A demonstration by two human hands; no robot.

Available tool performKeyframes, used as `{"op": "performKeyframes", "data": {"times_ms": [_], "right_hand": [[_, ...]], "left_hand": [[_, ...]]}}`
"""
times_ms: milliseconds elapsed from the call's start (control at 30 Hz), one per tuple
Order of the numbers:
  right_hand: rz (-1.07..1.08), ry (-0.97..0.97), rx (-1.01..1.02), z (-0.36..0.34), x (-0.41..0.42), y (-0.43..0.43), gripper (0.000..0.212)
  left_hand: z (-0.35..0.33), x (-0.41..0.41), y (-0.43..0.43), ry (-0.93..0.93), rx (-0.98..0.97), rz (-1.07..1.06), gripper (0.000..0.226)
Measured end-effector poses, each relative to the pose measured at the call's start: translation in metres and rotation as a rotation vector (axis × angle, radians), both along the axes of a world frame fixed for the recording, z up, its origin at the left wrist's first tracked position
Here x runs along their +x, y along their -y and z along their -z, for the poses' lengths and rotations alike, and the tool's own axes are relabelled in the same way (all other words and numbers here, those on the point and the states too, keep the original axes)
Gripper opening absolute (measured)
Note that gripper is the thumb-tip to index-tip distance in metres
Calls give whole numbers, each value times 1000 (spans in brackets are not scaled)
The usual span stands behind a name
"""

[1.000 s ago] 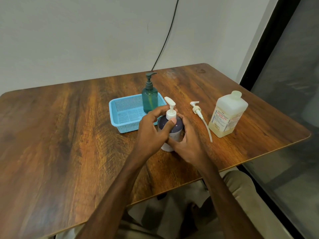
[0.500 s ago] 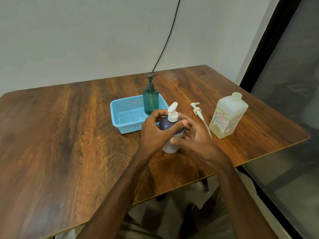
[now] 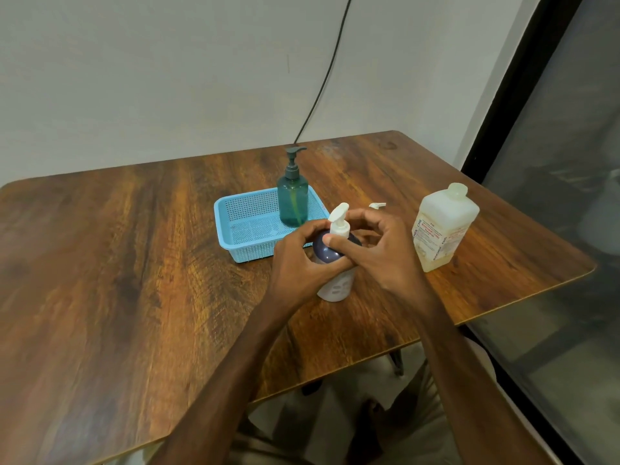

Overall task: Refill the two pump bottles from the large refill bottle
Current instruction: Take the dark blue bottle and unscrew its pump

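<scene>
A white pump bottle with a dark purple shoulder (image 3: 327, 253) stands on the table in front of me. My left hand (image 3: 298, 263) grips its body from the left. My right hand (image 3: 379, 250) has thumb and fingers curled round the white pump collar (image 3: 339, 226). A teal pump bottle (image 3: 292, 199) stands upright in the blue basket (image 3: 248, 226) behind. The large translucent refill bottle (image 3: 443, 226) stands open at the right, without a cap. A loose white pump (image 3: 377, 205) lies behind my right hand, mostly hidden.
The wooden table (image 3: 134, 280) has its front edge near my lap and its right edge just beyond the refill bottle. A black cable (image 3: 322, 85) runs down the wall behind. A dark glass panel stands at the right.
My right hand has moved up from the bottle's side to the pump collar, covering most of the loose pump. My left hand keeps its hold on the bottle.
</scene>
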State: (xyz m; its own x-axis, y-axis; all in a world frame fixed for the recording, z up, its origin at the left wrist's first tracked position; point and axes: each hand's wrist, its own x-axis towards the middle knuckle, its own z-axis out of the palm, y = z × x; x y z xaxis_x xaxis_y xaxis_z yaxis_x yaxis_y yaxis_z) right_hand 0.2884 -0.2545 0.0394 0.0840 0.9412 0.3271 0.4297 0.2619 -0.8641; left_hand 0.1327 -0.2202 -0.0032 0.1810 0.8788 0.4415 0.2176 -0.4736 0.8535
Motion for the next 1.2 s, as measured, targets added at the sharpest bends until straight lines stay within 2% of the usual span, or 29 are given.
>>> {"op": "performKeyframes", "data": {"times_ms": [100, 367, 467, 567, 700, 833, 967, 1067, 1200], "right_hand": [[-9, 3, 44, -5, -1, -1, 37], [105, -176, 163, -54, 3, 0, 31], [153, -212, 258, -89, 10, 0, 40], [199, -184, 340, -125, 19, -2, 44], [252, -90, 411, -157, 35, -9, 40], [281, 82, 245, -139, 50, -33, 34], [291, 353, -21, -62, 52, -58, 28], [293, 455, -144, -3, 42, -66, 25], [283, 548, -293, 33, 33, -70, 15]], "left_hand": [[0, 0, -1, -19, 4, 0, 67], [1, 0, 2, -27, -4, -7, 69], [2, 1, 3, -27, -1, 5, 70], [4, 1, 1, -34, -1, 9, 70], [4, 2, 1, -30, 16, 0, 69], [6, 2, 1, -8, 4, 5, 69], [7, 2, 2, 3, 11, -2, 70], [7, 3, 2, 2, 19, -12, 69], [8, 3, 1, 7, 26, -18, 68]]}}
